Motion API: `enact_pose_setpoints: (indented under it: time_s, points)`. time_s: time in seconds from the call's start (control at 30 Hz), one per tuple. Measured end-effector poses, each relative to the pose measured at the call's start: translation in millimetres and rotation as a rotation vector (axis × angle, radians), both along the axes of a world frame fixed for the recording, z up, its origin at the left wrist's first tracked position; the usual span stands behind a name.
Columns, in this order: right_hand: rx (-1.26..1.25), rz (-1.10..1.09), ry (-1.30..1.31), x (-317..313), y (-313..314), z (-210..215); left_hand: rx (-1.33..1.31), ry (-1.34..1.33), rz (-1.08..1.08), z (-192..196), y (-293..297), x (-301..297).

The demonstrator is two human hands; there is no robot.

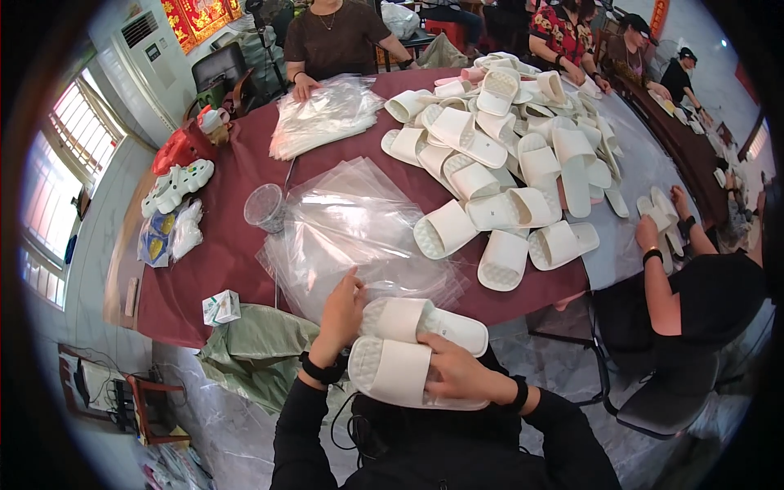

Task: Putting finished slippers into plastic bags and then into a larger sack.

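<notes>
Close to my body, my right hand [464, 369] grips a pair of white slippers [390, 367] lying side by side, their open toes pointing left. My left hand [341, 309] is just left of the pair, its fingers stretched out over the near edge of a stack of clear plastic bags [351, 216]. Whether the fingertips touch the top bag is hard to tell. Beyond, to the right, a big heap of white slippers [490, 163] covers much of the dark red tablecloth [233, 261].
Left of the bags stands a clear plastic cup [265, 208]. A small white box [221, 308] sits near the table edge, above green sacking [257, 351]. Across the table, a person rests a hand on another bag stack [322, 118]. At right, another person handles slippers [657, 216].
</notes>
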State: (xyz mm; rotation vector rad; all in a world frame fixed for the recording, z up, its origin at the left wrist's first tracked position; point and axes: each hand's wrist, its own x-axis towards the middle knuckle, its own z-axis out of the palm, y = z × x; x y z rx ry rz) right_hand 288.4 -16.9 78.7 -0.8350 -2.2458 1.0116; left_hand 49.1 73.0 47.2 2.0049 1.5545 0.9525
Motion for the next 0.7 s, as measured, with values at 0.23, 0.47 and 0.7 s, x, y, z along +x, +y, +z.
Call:
enact_pose_setpoints:
  time_s: [0.23,0.47,0.7]
  points:
    - [0.113,-0.342,-0.138,-6,14,0,0.184,0.134,-0.166,14,-1,1]
    - [0.194,-0.431,-0.107,-10,17,-7,0.149,0.084,-0.086,16,-2,-1]
    - [0.344,-0.493,-0.235,-9,19,-13,0.252,0.102,-0.092,30,-11,5]
